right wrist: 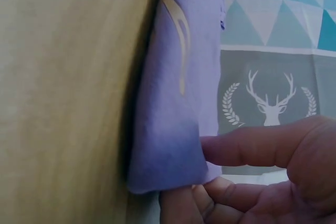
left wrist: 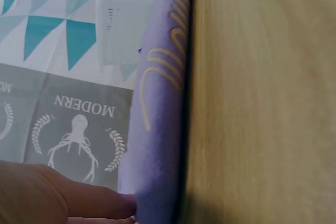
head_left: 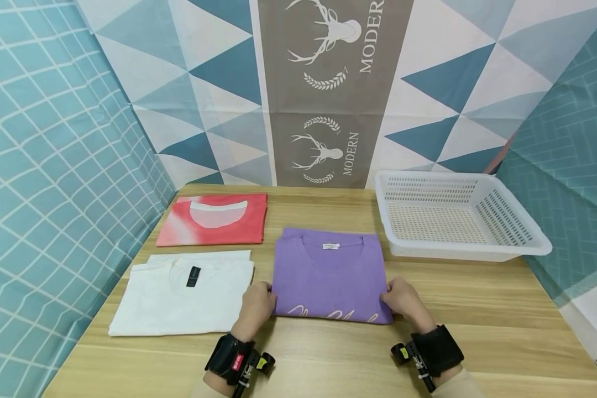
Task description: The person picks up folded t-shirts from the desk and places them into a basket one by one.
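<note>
A folded purple T-shirt (head_left: pixel 330 279) lies on the wooden table, its neckline and label facing up and cream script along the near fold. At its left edge my left hand (head_left: pixel 257 304) pinches the cloth; in the left wrist view the thumb (left wrist: pixel 100 201) presses against the purple fold and the other fingers are mostly out of sight. My right hand (head_left: pixel 403 296) grips the right edge near the front corner. The right wrist view shows that thumb (right wrist: pixel 247 147) on the top and fingers tucked beneath the fold.
Left of the purple shirt lies a folded white T-shirt (head_left: pixel 154 304) with a dark label. Behind it is a folded red and white garment (head_left: pixel 229 226). A white perforated plastic basket (head_left: pixel 477 251) stands at the back right. Patterned cloth (head_left: pixel 318 99) hangs behind the table (head_left: pixel 328 359).
</note>
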`<state>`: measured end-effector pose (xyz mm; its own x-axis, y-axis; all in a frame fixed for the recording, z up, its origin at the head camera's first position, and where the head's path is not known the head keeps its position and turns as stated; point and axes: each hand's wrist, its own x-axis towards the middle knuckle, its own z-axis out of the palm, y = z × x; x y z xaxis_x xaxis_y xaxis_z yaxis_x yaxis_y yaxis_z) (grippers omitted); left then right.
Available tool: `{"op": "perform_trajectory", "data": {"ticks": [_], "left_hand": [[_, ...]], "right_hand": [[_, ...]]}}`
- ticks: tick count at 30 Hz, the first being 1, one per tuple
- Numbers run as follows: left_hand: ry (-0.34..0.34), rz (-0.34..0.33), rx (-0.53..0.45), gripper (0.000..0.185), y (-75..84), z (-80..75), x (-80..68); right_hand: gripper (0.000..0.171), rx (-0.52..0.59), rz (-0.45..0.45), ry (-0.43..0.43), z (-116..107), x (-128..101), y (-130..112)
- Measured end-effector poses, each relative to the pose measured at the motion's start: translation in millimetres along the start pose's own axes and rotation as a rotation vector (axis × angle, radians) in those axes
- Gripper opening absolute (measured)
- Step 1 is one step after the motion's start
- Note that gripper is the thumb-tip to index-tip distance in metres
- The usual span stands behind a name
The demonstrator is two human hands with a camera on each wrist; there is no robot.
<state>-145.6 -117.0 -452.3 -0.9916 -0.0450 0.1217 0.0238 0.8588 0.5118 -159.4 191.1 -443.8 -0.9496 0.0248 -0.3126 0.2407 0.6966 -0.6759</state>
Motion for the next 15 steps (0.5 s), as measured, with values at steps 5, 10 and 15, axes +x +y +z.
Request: {"op": "perform_trajectory", "data": {"ticks": [5,10,15], "left_hand": [[-0.066,0.015,-0.043,0.008,-3.7,-8.8,-15.2],[-0.125,0.017,-0.098,0.011,-7.5,-15.1,-29.7],[-0.177,0.007,-0.140,0.012,-11.7,-18.8,-35.8]], "right_hand": [[0.039,0.009,-0.023,-0.011,2,-15,5],[0.037,0.020,-0.037,-0.017,6,-30,8],[0.037,0.062,-0.047,-0.030,8,-39,11]]}}
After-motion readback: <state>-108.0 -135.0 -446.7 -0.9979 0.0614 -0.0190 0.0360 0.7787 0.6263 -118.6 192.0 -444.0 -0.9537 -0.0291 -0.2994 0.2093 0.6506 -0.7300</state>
